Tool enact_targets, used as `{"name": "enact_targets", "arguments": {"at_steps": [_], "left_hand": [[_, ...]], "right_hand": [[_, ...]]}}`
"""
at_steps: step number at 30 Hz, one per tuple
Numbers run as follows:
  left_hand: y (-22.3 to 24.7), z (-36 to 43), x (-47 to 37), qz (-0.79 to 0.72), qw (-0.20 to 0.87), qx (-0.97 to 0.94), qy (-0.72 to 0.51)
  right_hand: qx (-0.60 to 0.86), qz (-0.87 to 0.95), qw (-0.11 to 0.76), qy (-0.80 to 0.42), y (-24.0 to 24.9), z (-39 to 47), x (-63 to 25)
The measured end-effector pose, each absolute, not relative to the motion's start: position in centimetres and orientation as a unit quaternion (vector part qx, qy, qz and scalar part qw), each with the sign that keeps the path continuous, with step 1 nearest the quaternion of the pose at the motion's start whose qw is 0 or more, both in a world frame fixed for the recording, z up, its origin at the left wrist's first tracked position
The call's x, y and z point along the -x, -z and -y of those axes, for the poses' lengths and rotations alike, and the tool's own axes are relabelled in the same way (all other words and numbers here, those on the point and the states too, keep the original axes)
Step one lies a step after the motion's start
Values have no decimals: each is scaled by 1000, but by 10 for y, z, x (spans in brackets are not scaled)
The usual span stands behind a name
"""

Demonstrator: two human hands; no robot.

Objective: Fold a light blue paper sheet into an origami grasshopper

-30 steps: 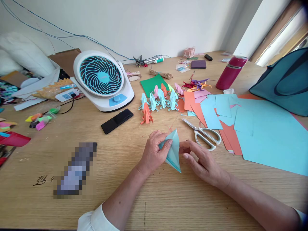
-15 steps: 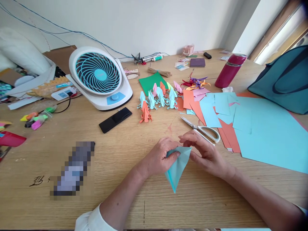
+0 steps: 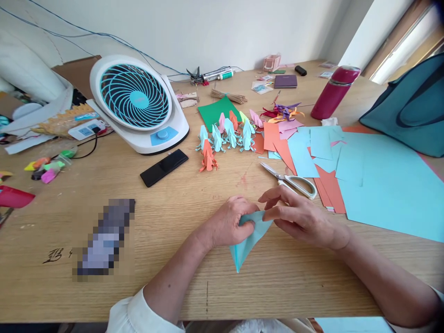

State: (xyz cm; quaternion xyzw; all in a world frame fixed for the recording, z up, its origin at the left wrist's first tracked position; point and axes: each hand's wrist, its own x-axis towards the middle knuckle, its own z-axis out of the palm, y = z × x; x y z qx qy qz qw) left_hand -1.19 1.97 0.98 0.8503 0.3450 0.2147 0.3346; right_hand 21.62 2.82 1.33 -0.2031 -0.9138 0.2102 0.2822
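Observation:
A light-blue folded paper (image 3: 249, 240) hangs point-down over the table, creased into a narrow kite-like shape. My left hand (image 3: 229, 223) grips its upper left part, thumb on the near face and the other fingers behind. At the paper's upper right corner is my right hand (image 3: 301, 217), its thumb and a fingertip closed on that corner while other fingers stay raised and curved. Just beyond my right hand lie scissors (image 3: 301, 185) with white handles, blades pointing away to the left. Several folded paper figures (image 3: 229, 134), light blue, orange and pink, stand farther back.
Blue paper sheets (image 3: 388, 185) and orange strips (image 3: 331, 189) cover the right side, near a teal bag (image 3: 409, 111) and a magenta bottle (image 3: 333, 95). At left are a fan (image 3: 138, 101), a black phone (image 3: 164, 167) and a pixelated object (image 3: 104, 238). Green paper (image 3: 215, 113) lies behind the figures.
The paper's lower point has swung left. My right hand has come in from beside the corner and its fingers now touch it. The camera view has shifted slightly.

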Motion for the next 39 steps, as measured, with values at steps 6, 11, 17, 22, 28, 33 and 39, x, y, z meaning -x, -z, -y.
{"name": "enact_targets", "arguments": {"at_steps": [6, 11, 17, 22, 28, 33, 39], "left_hand": [[-6, -21, 13, -350, 311, -864, -188], [-7, -19, 11, -349, 305, -867, -183], [-7, -15, 6, -369, 274, -873, -164], [-9, -12, 3, -400, 241, -877, -118], [-8, -9, 3, -407, 203, -882, -124], [-5, -10, 4, -397, 201, -883, -148], [-5, -11, 0, -413, 248, -854, -199]], "right_hand": [[199, 928, 238, -206, -14, -35, -222], [199, 925, 230, -229, -10, -38, -226], [204, 909, 239, -273, -7, -42, -227], [207, 900, 247, -293, -6, -42, -225], [237, 887, 275, -285, -2, -40, -224], [272, 870, 302, -280, -5, -35, -218], [341, 819, 336, -316, -4, -29, -209]]}}
